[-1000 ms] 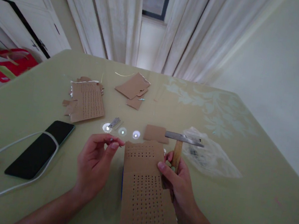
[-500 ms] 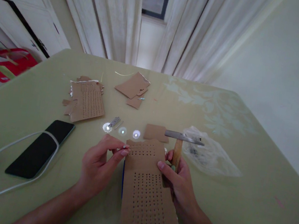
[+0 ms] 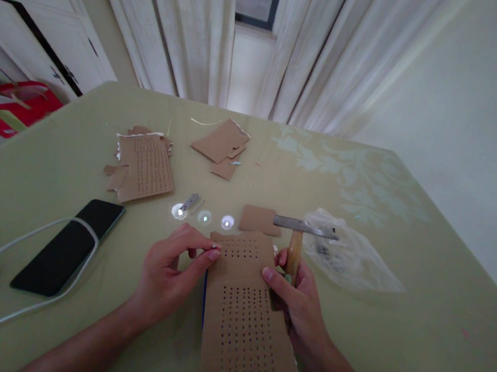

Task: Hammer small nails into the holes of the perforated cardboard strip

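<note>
left hand pinching at perforated cardboard edge | right hand gripping hammer

Home room — curtains, cabinet

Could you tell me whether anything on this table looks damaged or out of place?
Yes. The cardboard pieces left of centre have ragged, torn edges and lie in an untidy pile, with more scraps behind. The perforated cardboard sheet between the left hand and the right hand sits slightly askew. Loose nails lie scattered nearby.
</note>
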`<state>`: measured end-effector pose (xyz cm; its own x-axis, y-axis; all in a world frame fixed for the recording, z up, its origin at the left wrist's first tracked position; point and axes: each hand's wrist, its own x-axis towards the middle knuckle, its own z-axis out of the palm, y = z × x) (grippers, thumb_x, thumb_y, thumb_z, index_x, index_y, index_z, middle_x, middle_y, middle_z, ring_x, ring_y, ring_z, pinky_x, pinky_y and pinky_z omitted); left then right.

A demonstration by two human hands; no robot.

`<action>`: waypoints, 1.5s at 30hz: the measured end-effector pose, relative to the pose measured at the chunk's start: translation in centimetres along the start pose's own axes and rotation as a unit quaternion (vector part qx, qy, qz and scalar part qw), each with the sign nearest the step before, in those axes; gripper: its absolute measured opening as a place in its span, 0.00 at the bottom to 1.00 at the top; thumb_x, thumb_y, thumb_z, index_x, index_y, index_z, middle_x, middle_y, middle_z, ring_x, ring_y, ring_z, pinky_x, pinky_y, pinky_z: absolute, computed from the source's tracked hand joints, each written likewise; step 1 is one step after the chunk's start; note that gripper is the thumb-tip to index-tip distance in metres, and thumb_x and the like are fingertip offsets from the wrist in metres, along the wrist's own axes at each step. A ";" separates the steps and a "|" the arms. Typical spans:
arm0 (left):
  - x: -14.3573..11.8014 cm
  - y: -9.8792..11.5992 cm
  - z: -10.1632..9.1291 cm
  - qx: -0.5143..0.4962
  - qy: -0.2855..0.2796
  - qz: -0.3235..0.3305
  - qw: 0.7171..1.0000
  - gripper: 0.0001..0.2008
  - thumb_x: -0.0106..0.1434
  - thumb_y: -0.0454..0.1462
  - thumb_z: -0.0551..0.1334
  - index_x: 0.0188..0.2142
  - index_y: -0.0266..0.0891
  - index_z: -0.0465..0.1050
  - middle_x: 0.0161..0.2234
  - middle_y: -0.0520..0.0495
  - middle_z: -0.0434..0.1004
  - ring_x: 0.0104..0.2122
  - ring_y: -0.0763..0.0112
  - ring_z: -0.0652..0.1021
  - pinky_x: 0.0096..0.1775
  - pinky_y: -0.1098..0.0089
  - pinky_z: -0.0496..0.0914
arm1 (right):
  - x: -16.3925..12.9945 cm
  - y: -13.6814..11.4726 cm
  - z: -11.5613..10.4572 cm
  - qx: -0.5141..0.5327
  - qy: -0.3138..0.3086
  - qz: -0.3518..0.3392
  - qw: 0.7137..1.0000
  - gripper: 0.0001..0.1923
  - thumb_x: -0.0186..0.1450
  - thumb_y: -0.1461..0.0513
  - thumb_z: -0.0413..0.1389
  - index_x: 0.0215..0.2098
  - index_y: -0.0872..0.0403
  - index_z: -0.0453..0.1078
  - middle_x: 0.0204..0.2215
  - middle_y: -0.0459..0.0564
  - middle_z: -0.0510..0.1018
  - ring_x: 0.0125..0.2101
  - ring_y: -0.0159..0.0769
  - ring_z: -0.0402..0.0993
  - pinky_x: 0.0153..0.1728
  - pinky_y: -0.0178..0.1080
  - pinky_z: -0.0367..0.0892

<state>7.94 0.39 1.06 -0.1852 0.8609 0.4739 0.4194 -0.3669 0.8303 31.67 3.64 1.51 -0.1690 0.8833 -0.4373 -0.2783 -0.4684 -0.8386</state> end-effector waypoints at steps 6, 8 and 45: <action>0.1 0.0 -0.5 -0.019 -0.028 -0.014 0.999 0.04 0.71 0.34 0.70 0.40 0.46 0.84 0.30 0.52 0.82 0.30 0.69 0.77 0.35 0.67 0.70 | 0.0 0.1 0.0 -0.009 0.011 -0.007 1.000 0.34 0.49 0.51 0.83 0.37 0.49 0.64 0.29 0.39 0.74 0.26 0.31 0.70 0.25 0.33 0.67; 0.2 0.0 -0.7 -0.022 -0.033 -0.019 0.999 0.03 0.71 0.34 0.70 0.39 0.45 0.83 0.31 0.51 0.82 0.30 0.68 0.78 0.34 0.67 0.71 | 0.1 0.2 -0.1 -0.011 0.009 -0.001 1.000 0.33 0.50 0.51 0.82 0.37 0.48 0.64 0.29 0.39 0.75 0.25 0.31 0.71 0.25 0.33 0.67; 0.3 -0.2 -0.7 -0.019 -0.036 -0.009 0.999 0.04 0.72 0.34 0.69 0.42 0.46 0.83 0.33 0.53 0.84 0.32 0.72 0.78 0.36 0.69 0.72 | 0.0 0.3 -0.3 -0.014 -0.003 0.023 1.000 0.36 0.51 0.50 0.82 0.40 0.47 0.61 0.28 0.38 0.74 0.25 0.31 0.71 0.24 0.32 0.68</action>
<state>7.15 0.44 1.25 -0.1281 0.8899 0.4379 0.3818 -0.3632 0.8499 31.93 3.55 1.17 -0.1869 0.8609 -0.4733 -0.2437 -0.5073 -0.8266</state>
